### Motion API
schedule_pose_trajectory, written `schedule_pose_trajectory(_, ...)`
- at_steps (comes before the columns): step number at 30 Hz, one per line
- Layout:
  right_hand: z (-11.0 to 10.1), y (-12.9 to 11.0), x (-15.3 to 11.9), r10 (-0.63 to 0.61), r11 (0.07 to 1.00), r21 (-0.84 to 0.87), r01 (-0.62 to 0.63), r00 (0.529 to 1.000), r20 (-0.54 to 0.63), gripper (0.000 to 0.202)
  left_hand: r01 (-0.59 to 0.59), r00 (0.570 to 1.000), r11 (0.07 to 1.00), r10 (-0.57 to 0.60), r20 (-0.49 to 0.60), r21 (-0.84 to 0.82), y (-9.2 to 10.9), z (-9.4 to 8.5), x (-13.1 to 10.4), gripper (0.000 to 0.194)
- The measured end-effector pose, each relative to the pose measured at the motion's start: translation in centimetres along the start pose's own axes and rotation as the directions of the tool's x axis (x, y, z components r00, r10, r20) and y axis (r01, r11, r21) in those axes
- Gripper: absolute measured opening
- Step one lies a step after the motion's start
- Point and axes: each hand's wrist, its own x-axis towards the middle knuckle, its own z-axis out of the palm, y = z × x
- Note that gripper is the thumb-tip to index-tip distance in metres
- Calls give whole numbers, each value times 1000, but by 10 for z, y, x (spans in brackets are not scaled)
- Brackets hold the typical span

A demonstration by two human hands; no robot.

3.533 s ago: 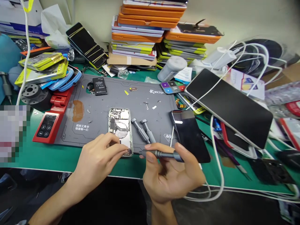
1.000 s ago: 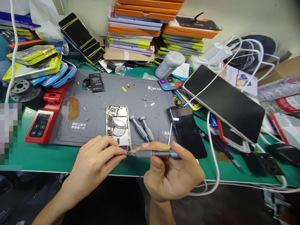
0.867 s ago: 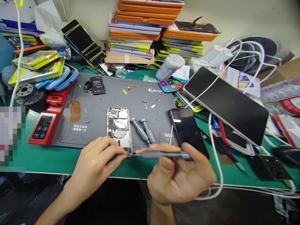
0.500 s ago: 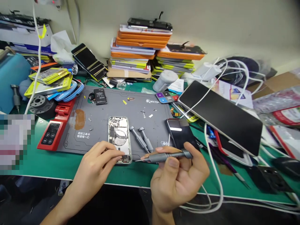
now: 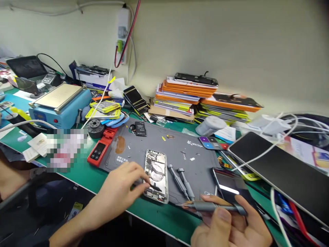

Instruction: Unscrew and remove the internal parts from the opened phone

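Note:
An opened phone [image 5: 156, 171] with its inner parts bare lies at the front edge of the grey mat [image 5: 154, 137]. At its lower left, my left hand [image 5: 125, 188] pinches a small dark piece [image 5: 155, 187] over the phone's lower half. My right hand [image 5: 231, 223] is wrapped round a grey screwdriver [image 5: 210, 206], whose thin tip points left, to the right of the phone and apart from it. Two more grey screwdrivers [image 5: 178, 181] lie side by side on the mat beside the phone. A black battery [image 5: 140, 128] rests at the mat's back left.
A red device [image 5: 98, 151] borders the mat's left side. Stacked orange and yellow boxes [image 5: 185, 94] stand behind. A dark phone [image 5: 228, 183] and a large tablet [image 5: 280, 175] lie at the right, with white cables across. Another person's arm [image 5: 11, 175] shows at far left.
The view has swung left and up, so the bench sits lower and further right. A dark piece now shows in my left fingers over the phone. My right hand still holds the screwdriver.

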Motion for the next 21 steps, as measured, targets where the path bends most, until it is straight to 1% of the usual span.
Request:
schedule_pose_trajectory(2, -2, 1, -1, 6, 1000, 0, -6, 1000, 5, 44, 26, 992, 983, -4, -125, 180, -14, -24, -3, 8)
schedule_pose_trajectory(3, -2, 1, -1, 6, 1000, 3, -6, 1000, 14, 45, 53, 984, 956, -1, -178, 288, -23, -36, -3, 9)
schedule_pose_trajectory(4, -3, 1, -2, 2, 1000, 8, -2, 1000, 25, 45, 78, 979, 923, -1, -203, 376, -32, -47, -4, 9)
schedule_pose_trajectory(6, -4, 2, -2, -20, 1000, 9, 19, 998, 59, 46, 87, 977, 873, 19, -213, 480, -49, -63, -4, 13)
schedule_pose_trajectory(8, -6, 5, -3, -30, 1000, -3, 30, 995, 100, 47, 89, 976, 852, 27, -214, 515, -59, -70, -3, 14)
schedule_pose_trajectory(9, -6, 7, -2, -21, 1000, -9, 22, 994, 111, 46, 84, 977, 852, 31, -211, 516, -62, -72, -2, 14)
schedule_pose_trajectory(11, -7, 10, -2, 15, 1000, -14, -13, 992, 125, 46, 69, 970, 875, 53, -237, 480, -60, -71, -2, 15)
schedule_pose_trajectory(12, -8, 11, -1, 35, 999, -15, -33, 991, 132, 46, 67, 958, 891, 67, -278, 448, -57, -69, -3, 17)
schedule_pose_trajectory(14, -8, 9, 0, 68, 997, -39, -62, 982, 175, 48, 65, 912, 927, 95, -399, 370, -49, -61, -3, 21)
schedule_pose_trajectory(15, -7, 7, 0, 65, 997, -57, -55, 980, 189, 49, 43, 894, 937, 118, -432, 345, -45, -55, -3, 20)
schedule_pose_trajectory(16, -5, 4, 0, 39, 997, -70, -26, 980, 195, 51, -1, 895, 945, 147, -420, 328, -41, -48, -3, 19)
schedule_pose_trajectory(17, -2, 0, -1, 7, 995, -94, 15, 975, 224, 52, -56, 908, 950, 177, -381, 308, -38, -40, -2, 17)
schedule_pose_trajectory(19, 6, -7, -3, -117, 977, -140, 160, 955, 271, 54, -147, 928, 954, 225, -296, 263, -34, -24, -1, 14)
schedule_pose_trajectory(20, 11, -9, -5, -182, 960, -154, 235, 938, 294, 55, -170, 930, 952, 241, -278, 256, -32, -16, 0, 12)
schedule_pose_trajectory(21, 16, -10, -8, -250, 937, -156, 313, 911, 329, 56, -186, 929, 946, 257, -266, 264, -32, -9, 1, 12)
